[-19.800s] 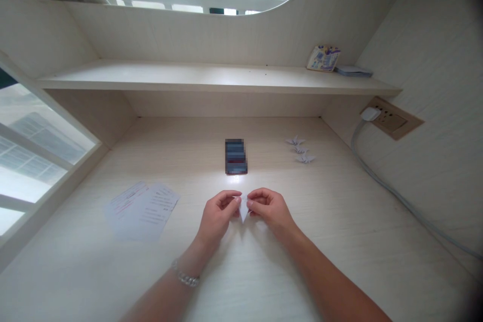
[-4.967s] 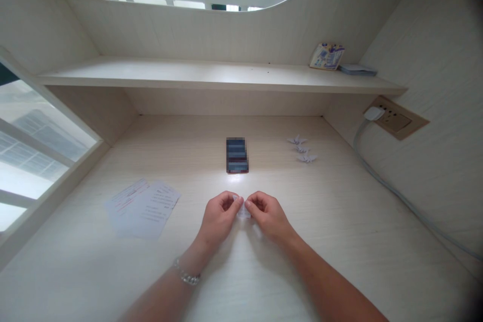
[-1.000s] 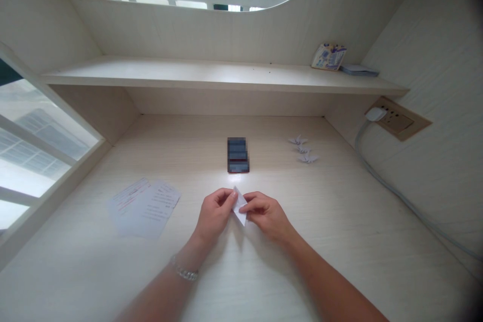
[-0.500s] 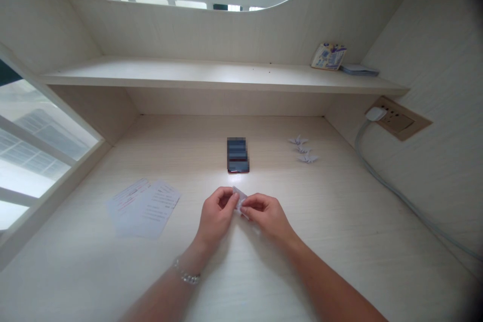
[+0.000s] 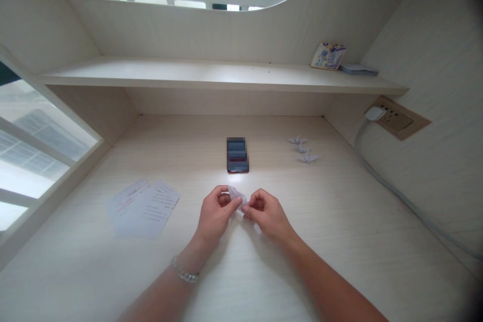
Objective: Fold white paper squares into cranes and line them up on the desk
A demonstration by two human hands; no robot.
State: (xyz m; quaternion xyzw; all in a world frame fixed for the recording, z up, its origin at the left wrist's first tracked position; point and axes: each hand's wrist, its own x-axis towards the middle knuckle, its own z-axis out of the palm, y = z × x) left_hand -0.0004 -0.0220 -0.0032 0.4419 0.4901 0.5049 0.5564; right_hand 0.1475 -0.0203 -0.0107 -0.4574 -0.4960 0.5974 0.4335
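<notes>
Paper (image 5: 237, 194): angling it farther left than a moment ago, pinching with left hand (image 5: 216, 214) and right hand (image 5: 270, 214), apparently still working its folds.

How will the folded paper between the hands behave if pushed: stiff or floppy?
The folded paper is probably very light, being small and pinched by the fingers of the left hand. Its folded shape suggests it may be stiffer than the flat sheets. Its pointed far corner sticks out, so it would likely bend or crease if pushed.
</notes>
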